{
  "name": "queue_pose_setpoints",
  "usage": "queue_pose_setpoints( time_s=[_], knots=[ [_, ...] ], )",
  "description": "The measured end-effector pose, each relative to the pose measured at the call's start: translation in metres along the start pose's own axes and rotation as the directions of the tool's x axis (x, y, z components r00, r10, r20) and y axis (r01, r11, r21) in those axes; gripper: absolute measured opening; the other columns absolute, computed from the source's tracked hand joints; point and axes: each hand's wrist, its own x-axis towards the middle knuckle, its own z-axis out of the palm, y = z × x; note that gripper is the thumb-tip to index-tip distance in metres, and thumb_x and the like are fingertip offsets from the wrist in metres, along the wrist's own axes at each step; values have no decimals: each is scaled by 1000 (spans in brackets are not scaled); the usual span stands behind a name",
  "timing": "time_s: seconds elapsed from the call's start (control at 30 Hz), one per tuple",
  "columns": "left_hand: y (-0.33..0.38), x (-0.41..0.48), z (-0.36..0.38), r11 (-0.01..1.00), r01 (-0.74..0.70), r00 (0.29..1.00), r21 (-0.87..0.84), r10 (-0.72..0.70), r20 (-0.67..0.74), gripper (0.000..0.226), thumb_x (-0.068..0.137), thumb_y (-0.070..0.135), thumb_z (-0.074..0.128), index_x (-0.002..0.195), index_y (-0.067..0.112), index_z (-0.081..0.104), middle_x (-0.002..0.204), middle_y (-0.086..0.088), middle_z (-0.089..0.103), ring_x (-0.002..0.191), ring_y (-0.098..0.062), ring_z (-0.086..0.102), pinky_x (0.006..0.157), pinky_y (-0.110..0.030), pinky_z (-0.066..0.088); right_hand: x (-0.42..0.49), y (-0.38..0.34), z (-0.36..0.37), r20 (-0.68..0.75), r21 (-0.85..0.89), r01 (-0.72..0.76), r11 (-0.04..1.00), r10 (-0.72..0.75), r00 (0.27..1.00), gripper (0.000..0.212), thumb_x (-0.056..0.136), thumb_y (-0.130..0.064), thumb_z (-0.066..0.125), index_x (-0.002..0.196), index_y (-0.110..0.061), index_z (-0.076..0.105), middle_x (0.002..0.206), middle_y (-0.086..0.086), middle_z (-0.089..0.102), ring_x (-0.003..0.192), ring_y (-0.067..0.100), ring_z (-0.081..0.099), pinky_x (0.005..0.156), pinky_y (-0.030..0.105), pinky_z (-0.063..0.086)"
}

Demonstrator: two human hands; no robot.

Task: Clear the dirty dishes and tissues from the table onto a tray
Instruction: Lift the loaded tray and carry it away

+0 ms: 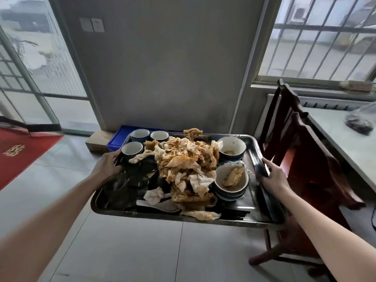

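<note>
I carry a steel tray (252,217) in the air above the floor. My left hand (106,166) grips its left rim and my right hand (274,177) grips its right rim. A heap of stained tissues (187,165) fills the middle of the tray. Three small white cups (132,150) stand at its far left. Clear glasses (122,183) sit at the near left. Two stacks of bowls (232,185) with food scraps stand on the right. Spoons and black chopsticks (234,213) lie along the near edge.
A dark red wooden chair (301,151) stands close on the right, by a grey table (341,139) that bears a plastic bag (359,121). A blue crate (119,140) sits on the floor by the wall ahead. A red mat (22,153) lies at the left.
</note>
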Motion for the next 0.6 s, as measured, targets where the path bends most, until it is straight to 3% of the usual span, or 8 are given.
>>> queue_pose_setpoints(
  time_s=[0.2, 0.33, 0.5, 0.6],
  knots=[
    [13, 136, 24, 1000, -21, 1000, -20, 20, -14, 56, 72, -5, 69, 126, 11, 62, 104, -16, 70, 101, -34, 62, 78, -37, 42, 127, 2, 23, -32, -21, -44, 999, 43, 999, 66, 74, -3, 71, 136, -9, 49, 128, 12, 60, 119, 25, 56, 91, 20, 35],
    [20, 212, 52, 999, -38, 999, -18, 38, -19, 57, 73, -4, 70, 127, 13, 62, 102, -13, 70, 91, -24, 59, 74, -31, 38, 202, 17, 41, -21, -32, -83, 996, 82, 996, 67, 74, -1, 69, 137, -13, 49, 129, 11, 60, 119, 26, 55, 91, 21, 35],
    [26, 319, 89, 999, -33, 999, -24, 34, 26, 59, 74, -5, 68, 129, 14, 60, 110, -13, 70, 106, -32, 61, 90, -42, 45, 310, 40, 71, 7, -20, -91, 996, 91, 996, 67, 76, -2, 68, 138, -14, 48, 127, 12, 61, 116, 26, 56, 89, 20, 35],
    [34, 386, 113, 1000, -7, 1000, -14, 6, -11, 60, 76, -1, 70, 132, 17, 58, 111, -13, 69, 107, -34, 61, 85, -41, 44, 381, 49, 84, 30, 5, -99, 995, 99, 995, 68, 75, 0, 66, 138, -14, 47, 126, 11, 61, 112, 23, 58, 86, 20, 36]
  ],
)
